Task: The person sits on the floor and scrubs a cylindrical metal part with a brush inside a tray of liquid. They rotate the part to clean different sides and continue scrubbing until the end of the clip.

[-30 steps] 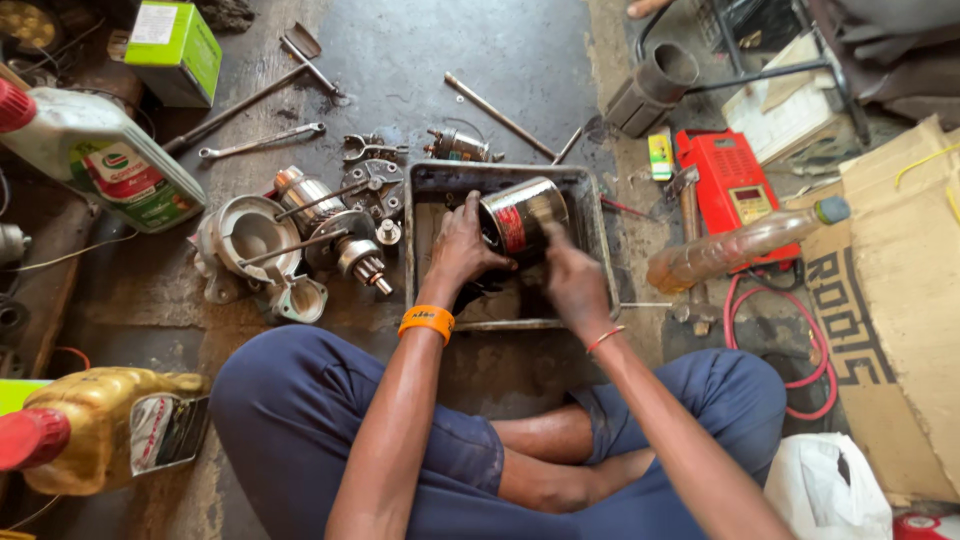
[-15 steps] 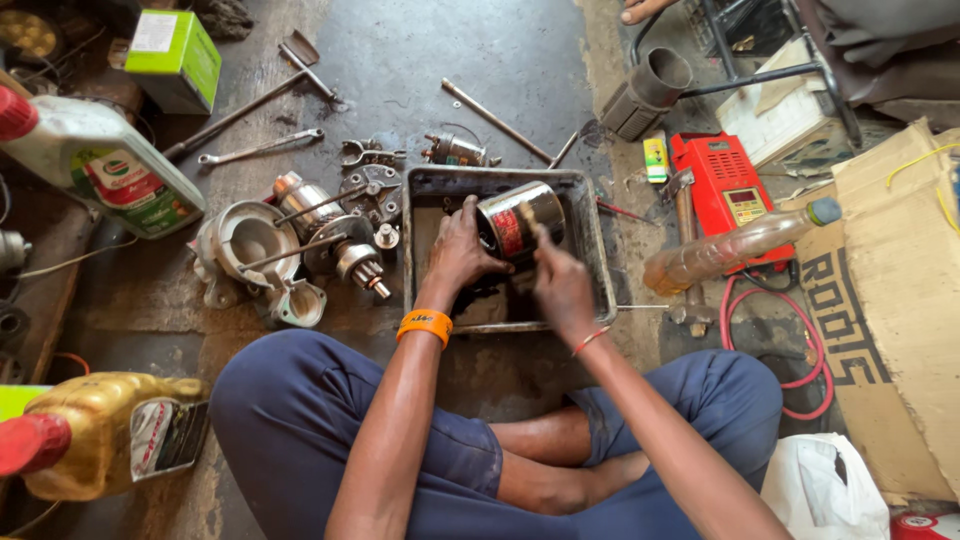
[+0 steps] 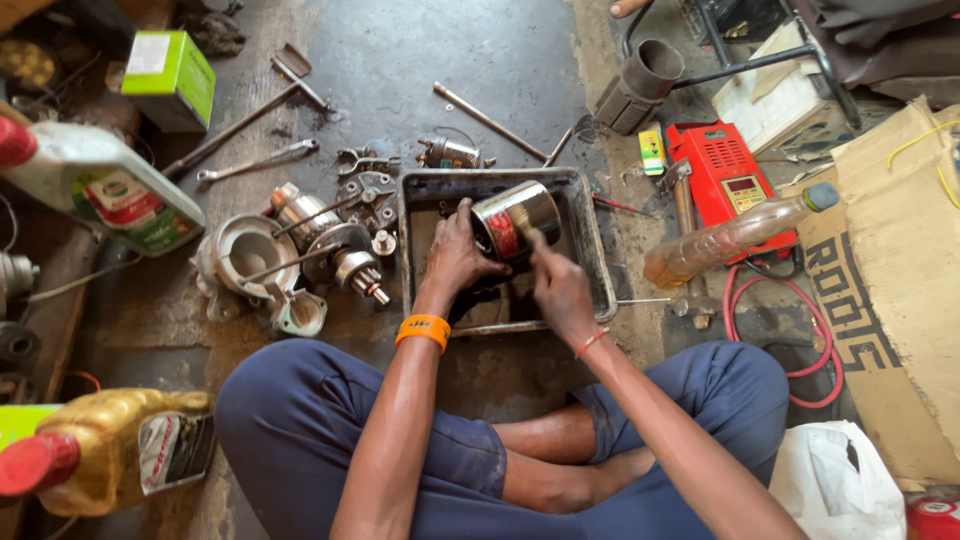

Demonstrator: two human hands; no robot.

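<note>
Two hands work on a metal cylinder over a grimy tray on the workshop floor.

The left hand (image 3: 455,255) grasps the shiny cylindrical housing (image 3: 515,220), holding it tilted above the dark rectangular tray (image 3: 590,260). The right hand (image 3: 560,290) is clenched around a small brush (image 3: 520,218) whose tip touches the housing's open end. Left of the tray lie dismantled motor parts (image 3: 290,260) and a spanner (image 3: 255,162); to the right sits a red box-shaped device (image 3: 728,180).
</note>
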